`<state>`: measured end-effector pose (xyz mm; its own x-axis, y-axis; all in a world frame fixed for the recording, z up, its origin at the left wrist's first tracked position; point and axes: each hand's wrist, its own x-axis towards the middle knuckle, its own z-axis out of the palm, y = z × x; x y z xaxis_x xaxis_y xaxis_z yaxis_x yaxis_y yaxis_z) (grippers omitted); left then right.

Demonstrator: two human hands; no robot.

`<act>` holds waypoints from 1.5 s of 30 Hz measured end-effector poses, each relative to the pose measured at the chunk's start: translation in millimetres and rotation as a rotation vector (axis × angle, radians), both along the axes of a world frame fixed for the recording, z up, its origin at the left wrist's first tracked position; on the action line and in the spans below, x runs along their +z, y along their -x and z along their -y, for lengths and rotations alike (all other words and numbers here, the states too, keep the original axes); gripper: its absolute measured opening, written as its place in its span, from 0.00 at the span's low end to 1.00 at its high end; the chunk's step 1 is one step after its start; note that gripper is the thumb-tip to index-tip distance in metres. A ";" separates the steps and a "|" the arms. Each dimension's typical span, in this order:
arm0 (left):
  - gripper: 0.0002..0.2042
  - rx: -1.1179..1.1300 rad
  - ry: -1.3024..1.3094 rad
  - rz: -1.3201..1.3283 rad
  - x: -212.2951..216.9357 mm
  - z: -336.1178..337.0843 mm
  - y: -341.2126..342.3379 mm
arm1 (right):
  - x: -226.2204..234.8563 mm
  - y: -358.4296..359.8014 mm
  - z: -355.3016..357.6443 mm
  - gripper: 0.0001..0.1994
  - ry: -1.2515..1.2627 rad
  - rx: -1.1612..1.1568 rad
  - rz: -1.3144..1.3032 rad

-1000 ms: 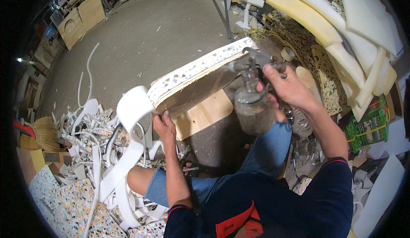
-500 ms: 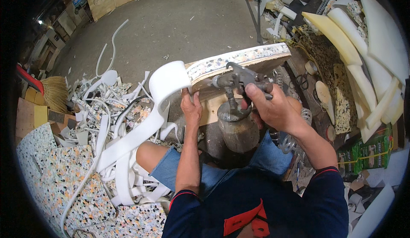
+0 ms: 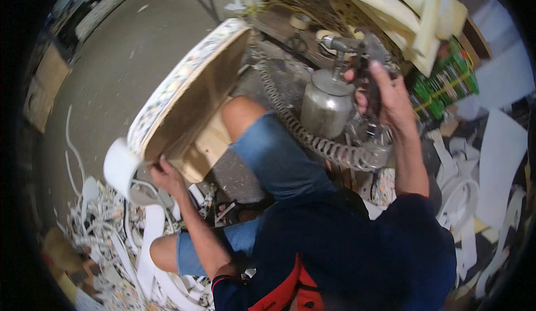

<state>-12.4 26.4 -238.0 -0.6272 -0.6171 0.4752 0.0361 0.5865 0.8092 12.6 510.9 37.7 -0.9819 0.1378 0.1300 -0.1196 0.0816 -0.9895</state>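
Observation:
My right hand [image 3: 391, 99] is wrapped round the handle of a spray gun [image 3: 357, 49] with a metal cup [image 3: 328, 103] under it, held off to the right. My left hand [image 3: 167, 176] grips the near end of a curved padded wooden board [image 3: 195, 88], whose outer edge is faced with speckled foam [image 3: 170, 82]. A white foam strip [image 3: 118, 166] curls round that end beside my left hand and trails down to the floor. My left fingertips are partly hidden by the board's end.
A coiled air hose [image 3: 290, 124] hangs by my right knee. Foam offcuts [image 3: 106, 233] heap at the left. Scissors [image 3: 296, 44] and a tape roll [image 3: 300, 21] lie at the far side. Yellowish foam pieces [image 3: 385, 10] and green packages [image 3: 446, 82] are at the right.
My right hand has carried the spray gun away from the board to the right. The view has swung right, and the board now appears further left and more steeply slanted.

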 end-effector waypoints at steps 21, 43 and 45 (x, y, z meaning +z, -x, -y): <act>0.12 0.044 -0.017 -0.037 6.7 -33.7 -27.8 | -400.3 92.6 -81.0 0.42 -0.706 -0.384 0.315; 0.35 0.036 0.367 0.159 37.4 -50.9 -46.5 | -64.4 -21.5 307.5 0.32 -0.893 0.798 -1.079; 0.36 0.127 0.044 0.536 42.6 -56.2 -46.2 | -74.0 -49.0 378.2 0.32 -1.198 0.732 -1.347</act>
